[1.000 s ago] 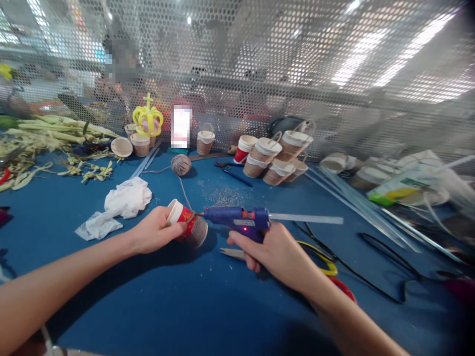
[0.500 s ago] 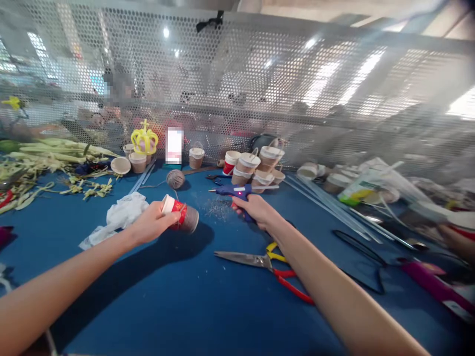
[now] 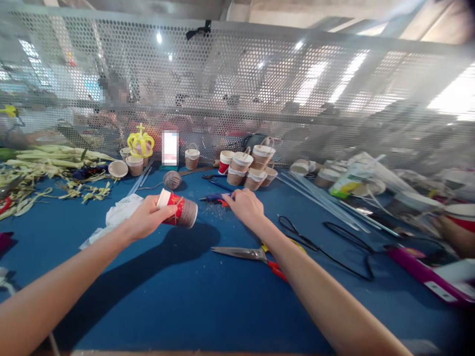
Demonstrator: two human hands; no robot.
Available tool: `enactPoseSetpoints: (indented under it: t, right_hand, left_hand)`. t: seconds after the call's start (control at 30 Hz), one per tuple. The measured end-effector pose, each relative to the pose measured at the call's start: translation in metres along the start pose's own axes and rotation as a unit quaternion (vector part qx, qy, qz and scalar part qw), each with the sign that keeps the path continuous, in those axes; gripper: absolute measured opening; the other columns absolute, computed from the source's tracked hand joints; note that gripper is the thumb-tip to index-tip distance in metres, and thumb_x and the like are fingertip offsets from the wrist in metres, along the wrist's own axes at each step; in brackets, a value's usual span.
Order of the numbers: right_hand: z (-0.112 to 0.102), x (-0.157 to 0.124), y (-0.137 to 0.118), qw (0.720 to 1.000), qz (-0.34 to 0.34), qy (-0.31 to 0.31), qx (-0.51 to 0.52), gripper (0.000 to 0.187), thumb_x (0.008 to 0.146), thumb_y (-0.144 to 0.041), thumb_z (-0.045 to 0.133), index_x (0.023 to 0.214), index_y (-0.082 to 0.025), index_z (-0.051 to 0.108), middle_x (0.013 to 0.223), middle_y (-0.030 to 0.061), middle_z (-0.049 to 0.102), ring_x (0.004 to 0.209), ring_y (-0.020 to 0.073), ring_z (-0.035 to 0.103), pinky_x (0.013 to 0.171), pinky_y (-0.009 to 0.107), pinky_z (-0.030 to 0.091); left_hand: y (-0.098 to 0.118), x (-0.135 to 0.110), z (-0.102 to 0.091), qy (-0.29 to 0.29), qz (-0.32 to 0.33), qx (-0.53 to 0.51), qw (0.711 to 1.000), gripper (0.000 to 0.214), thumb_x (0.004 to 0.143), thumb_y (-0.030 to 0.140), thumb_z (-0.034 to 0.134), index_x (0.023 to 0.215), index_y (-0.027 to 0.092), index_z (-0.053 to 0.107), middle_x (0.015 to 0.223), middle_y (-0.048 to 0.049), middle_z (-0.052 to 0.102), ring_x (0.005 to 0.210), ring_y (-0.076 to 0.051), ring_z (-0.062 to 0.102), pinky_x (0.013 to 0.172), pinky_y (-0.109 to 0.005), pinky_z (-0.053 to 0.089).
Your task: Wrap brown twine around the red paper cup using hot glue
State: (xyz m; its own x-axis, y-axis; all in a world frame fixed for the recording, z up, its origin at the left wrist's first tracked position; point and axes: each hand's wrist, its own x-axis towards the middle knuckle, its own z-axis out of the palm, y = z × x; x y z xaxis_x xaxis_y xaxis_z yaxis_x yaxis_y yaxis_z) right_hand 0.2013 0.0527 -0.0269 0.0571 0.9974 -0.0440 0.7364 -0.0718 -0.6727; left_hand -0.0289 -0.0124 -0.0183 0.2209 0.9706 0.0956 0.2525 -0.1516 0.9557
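My left hand (image 3: 146,217) grips a red paper cup (image 3: 171,201) near its white rim, tilted sideways above the table. Grey-brown yarn (image 3: 188,213) is wound around the cup's base end. Its strand leads toward a ball of yarn (image 3: 172,180) behind. My right hand (image 3: 245,206) is closed over a blue glue gun (image 3: 214,198) low at the tabletop, its nozzle pointing left; the hand covers much of the gun. Large scissors (image 3: 241,252) with red and yellow handles lie below, partly hidden by my right forearm.
Small yarn-wrapped cups (image 3: 243,162) are stacked at the back beside a perforated metal screen (image 3: 230,74). A white plastic bag (image 3: 120,210) lies behind my left hand. Clear glue sticks (image 3: 326,202), a black cord (image 3: 308,240) and a purple power strip (image 3: 426,272) lie right. Husks (image 3: 55,160) pile left.
My right hand has lowered the glue gun to the table and turned palm down over it. My left hand still holds the cup, nearly in place. The view has shifted slightly.
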Motion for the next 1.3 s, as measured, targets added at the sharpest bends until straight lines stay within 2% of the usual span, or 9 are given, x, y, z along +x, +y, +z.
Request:
enactPoseSetpoints:
  t: [0.13, 0.2, 0.3, 0.47, 0.57, 0.7, 0.93, 1.1, 1.3]
  right_hand:
    - [0.006, -0.041, -0.020, 0.990, -0.069, -0.114, 0.036, 0.031, 0.080, -0.044, 0.048, 0.084, -0.017, 0.061, 0.073, 0.0035, 0.063, 0.064, 0.0141, 0.060, 0.052, 0.022, 0.043]
    - [0.009, -0.058, -0.026, 0.954, -0.086, -0.256, 0.133, 0.033, 0.079, -0.046, 0.046, 0.081, -0.016, 0.059, 0.058, -0.0005, 0.059, 0.042, 0.0087, 0.052, 0.037, 0.019, 0.036]
    - [0.007, -0.065, -0.025, 0.933, -0.093, -0.234, 0.258, 0.027, 0.074, -0.040, 0.055, 0.067, -0.015, 0.054, 0.041, -0.0078, 0.043, 0.031, 0.0033, 0.032, 0.031, 0.016, 0.022]
    - [-0.001, -0.052, -0.015, 0.929, -0.107, -0.068, 0.349, 0.028, 0.079, -0.044, 0.046, 0.075, -0.017, 0.053, 0.053, -0.0067, 0.047, 0.045, 0.0048, 0.040, 0.043, 0.017, 0.033]
    - [0.007, -0.058, -0.017, 0.926, -0.103, -0.161, 0.325, 0.037, 0.076, -0.048, 0.050, 0.075, -0.013, 0.061, 0.072, 0.0039, 0.062, 0.070, 0.0123, 0.056, 0.064, 0.025, 0.043]
    - [0.018, -0.074, -0.021, 0.883, -0.072, -0.342, 0.313, 0.054, 0.082, -0.054, 0.033, 0.087, -0.013, 0.066, 0.083, 0.0067, 0.066, 0.085, 0.0170, 0.059, 0.085, 0.034, 0.039]
    - [0.023, -0.081, -0.021, 0.788, -0.054, -0.383, 0.478, 0.032, 0.066, -0.036, 0.067, 0.094, -0.020, 0.064, 0.097, 0.0040, 0.064, 0.089, 0.0146, 0.058, 0.082, 0.029, 0.041]
    - [0.022, -0.083, -0.020, 0.794, -0.084, -0.345, 0.493, 0.005, 0.066, -0.020, 0.068, 0.068, -0.017, 0.065, 0.112, 0.0034, 0.055, 0.103, 0.0154, 0.052, 0.085, 0.027, 0.039]
    - [0.020, -0.088, -0.024, 0.860, -0.192, -0.304, 0.362, 0.008, 0.069, -0.023, 0.066, 0.073, -0.017, 0.062, 0.112, 0.0056, 0.054, 0.113, 0.0180, 0.044, 0.090, 0.031, 0.035]
  left_hand:
    - [-0.002, -0.004, 0.001, -0.006, 0.004, -0.039, 0.999, 0.020, 0.064, 0.034, 0.054, 0.065, 0.014, 0.053, 0.057, 0.0036, 0.051, 0.052, -0.009, 0.043, 0.051, -0.021, 0.036]
    - [-0.003, -0.006, 0.000, -0.007, 0.011, -0.045, 0.999, 0.020, 0.066, 0.033, 0.054, 0.065, 0.014, 0.054, 0.057, 0.0031, 0.052, 0.052, -0.009, 0.043, 0.051, -0.020, 0.036]
    - [-0.004, -0.010, -0.001, -0.001, 0.011, -0.033, 0.999, 0.022, 0.068, 0.035, 0.052, 0.068, 0.013, 0.056, 0.060, 0.0020, 0.053, 0.054, -0.010, 0.044, 0.052, -0.021, 0.037]
    - [-0.006, -0.022, 0.007, -0.040, 0.020, 0.047, 0.998, 0.021, 0.073, 0.032, 0.047, 0.060, 0.015, 0.049, 0.054, 0.0028, 0.044, 0.049, -0.009, 0.040, 0.046, -0.020, 0.033]
    - [-0.003, -0.029, 0.016, -0.102, 0.063, 0.094, 0.988, 0.023, 0.074, 0.026, 0.045, 0.053, 0.017, 0.039, 0.048, 0.0050, 0.036, 0.043, -0.007, 0.031, 0.040, -0.018, 0.025]
    - [0.000, -0.035, 0.024, -0.157, 0.181, 0.115, 0.964, 0.021, 0.074, 0.017, 0.045, 0.055, 0.017, 0.038, 0.049, 0.0053, 0.038, 0.043, -0.006, 0.031, 0.042, -0.019, 0.025]
    - [-0.002, -0.040, 0.033, -0.219, 0.180, 0.107, 0.953, 0.025, 0.073, 0.011, 0.043, 0.052, 0.018, 0.031, 0.048, 0.0066, 0.032, 0.044, -0.006, 0.028, 0.044, -0.020, 0.024]
    - [-0.004, -0.039, 0.034, -0.207, 0.079, 0.071, 0.972, 0.023, 0.073, 0.015, 0.042, 0.053, 0.017, 0.032, 0.049, 0.0069, 0.031, 0.044, -0.006, 0.026, 0.041, -0.018, 0.023]
    - [-0.006, -0.037, 0.036, -0.204, 0.019, 0.064, 0.977, 0.020, 0.073, 0.021, 0.043, 0.055, 0.016, 0.038, 0.050, 0.0068, 0.031, 0.045, -0.005, 0.026, 0.040, -0.017, 0.022]
